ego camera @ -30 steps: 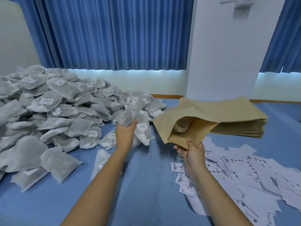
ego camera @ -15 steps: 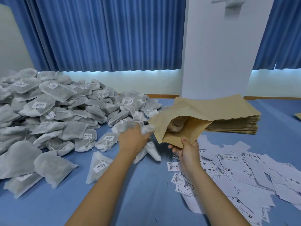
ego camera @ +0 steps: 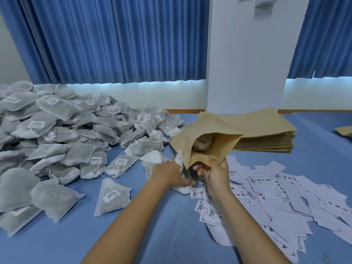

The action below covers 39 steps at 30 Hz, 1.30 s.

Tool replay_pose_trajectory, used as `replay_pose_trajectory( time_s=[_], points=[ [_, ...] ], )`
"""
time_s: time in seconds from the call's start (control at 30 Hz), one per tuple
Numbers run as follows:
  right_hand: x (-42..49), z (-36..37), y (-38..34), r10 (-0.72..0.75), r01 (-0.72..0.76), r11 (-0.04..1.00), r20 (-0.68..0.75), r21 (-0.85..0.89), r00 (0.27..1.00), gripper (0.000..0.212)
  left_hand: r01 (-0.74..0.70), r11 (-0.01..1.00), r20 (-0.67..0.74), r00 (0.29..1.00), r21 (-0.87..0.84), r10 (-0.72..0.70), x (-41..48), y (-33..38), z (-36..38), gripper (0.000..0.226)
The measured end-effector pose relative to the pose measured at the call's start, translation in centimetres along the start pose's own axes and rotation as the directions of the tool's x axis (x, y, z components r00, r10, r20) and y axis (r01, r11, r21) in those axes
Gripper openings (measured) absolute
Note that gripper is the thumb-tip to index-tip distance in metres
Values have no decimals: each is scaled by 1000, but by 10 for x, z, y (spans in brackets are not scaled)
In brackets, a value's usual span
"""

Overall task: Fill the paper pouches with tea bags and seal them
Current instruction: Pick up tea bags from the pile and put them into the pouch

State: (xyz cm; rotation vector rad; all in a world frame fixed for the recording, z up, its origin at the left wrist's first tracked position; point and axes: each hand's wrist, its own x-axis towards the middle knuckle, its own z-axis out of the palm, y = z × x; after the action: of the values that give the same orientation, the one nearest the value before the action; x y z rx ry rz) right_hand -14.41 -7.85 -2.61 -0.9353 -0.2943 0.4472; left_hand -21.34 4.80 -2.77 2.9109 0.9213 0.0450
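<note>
Moving across from the heap over the last second, the left hand point(ego camera: 169, 175) is now arriving just beside the right hand point(ego camera: 217, 173), bringing a bunch of tea bags point(ego camera: 180, 161) to the lower lip of the paper pouch point(ego camera: 213, 143), which is itself sitting lower and nearer than before. In the head view, the left hand is gripping the white bunch with curled fingers. The right hand is pinching the pouch's near edge, thumb on top, keeping the mouth gaping toward the person. Filling looks to be under way: the bunch is at the mouth but not yet inside, and sealing is still to come. The heap of tea bags point(ego camera: 57, 140) is lying well left of the left hand, and the stack of flat pouches point(ego camera: 266, 134) beyond the right hand. Printed slips point(ego camera: 276, 197) are spreading over the table point(ego camera: 152, 235) beneath and right of that hand. The left fingertips are hiding behind the bags and the pouch lip, so the bags held cannot be counted. Something tan is showing deep inside the pouch, too dim to name. A brown sheet point(ego camera: 345, 130) far to the right is being cut off by the frame edge, and the slips' print is too small to read.
</note>
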Motion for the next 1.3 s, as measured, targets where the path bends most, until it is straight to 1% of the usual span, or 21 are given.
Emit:
replay_pose_trajectory(
  time_s=[0.1,0.2,0.27,0.3,0.33,0.37,0.4,0.43,0.5,0.57,0.6,0.7,0.83,0.9,1.03,1.1,1.13,1.17,1.23,1.27,1.3],
  points=[
    [-1,1,-3,-19,19,993,-3,119,1000,21,-46,997,-33,998,55,48,-1,10,10,86],
    [-1,-1,-3,-25,26,987,-9,161,1000,18,-18,1000,-152,988,9,19,-1,15,7,63],
    [0,-2,-1,-23,25,993,-20,117,1000,15,108,952,-336,919,-286,-205,-5,11,-3,50],
    [2,-3,-1,-20,23,996,-35,91,999,16,119,846,-413,832,-519,-371,-10,8,-13,48],
    [4,-4,0,-16,19,997,-42,70,999,18,-16,704,-500,715,-710,-488,-19,6,-22,48],
    [4,-5,2,-22,24,999,-52,32,998,20,-266,604,-621,596,-751,-509,-29,5,-29,46],
    [7,-6,6,-24,23,1000,-59,-14,998,21,-478,582,-747,510,-658,-426,-39,8,-36,42],
    [8,-9,9,-48,43,996,-51,-81,998,22,-643,578,-854,474,-502,-215,-49,14,-41,41],
    [3,-1,11,-91,84,966,-16,-245,996,29,-751,587,-775,552,-301,309,-58,36,-46,49],
    [-2,4,13,-250,209,846,-20,-490,968,33,-677,721,-527,671,-148,522,-50,60,-45,53],
    [-1,3,12,-308,219,835,-100,-505,946,34,-592,798,-465,742,-116,483,-43,70,-44,51],
    [-2,-1,15,-79,48,925,-66,-377,995,30,-253,963,-353,913,-93,206,-21,87,-43,41],
    [-12,7,15,-106,102,927,9,-360,994,25,1,998,-303,953,-68,-21,10,89,-47,37],
    [-16,11,17,-162,185,890,90,-417,983,35,67,994,-263,961,-82,-86,27,77,-52,41],
    [-23,16,17,-71,138,908,179,-396,981,49,145,989,102,984,34,-147,32,62,-61,56],
    [-16,15,8,-58,69,937,43,-341,997,33,94,991,11,995,99,-95,14,76,-62,60],
    [-11,12,4,-39,36,959,-6,-281,999,25,23,998,-144,989,66,-13,2,85,-62,49],
    [-8,10,-2,-13,5,977,-36,-214,999,23,-97,994,-384,917,47,108,-12,92,-61,36],
    [-5,4,-11,47,-51,994,-47,-93,998,25,-288,957,-749,629,26,210,-36,96,-58,27],
    [-5,3,-14,59,-62,995,-46,-77,997,25,-331,943,-846,513,-40,144,-43,93,-53,33],
    [-4,2,-18,73,-76,992,-30,-97,997,25,-317,937,-883,468,-145,22,-45,90,-47,43]
  ],
)
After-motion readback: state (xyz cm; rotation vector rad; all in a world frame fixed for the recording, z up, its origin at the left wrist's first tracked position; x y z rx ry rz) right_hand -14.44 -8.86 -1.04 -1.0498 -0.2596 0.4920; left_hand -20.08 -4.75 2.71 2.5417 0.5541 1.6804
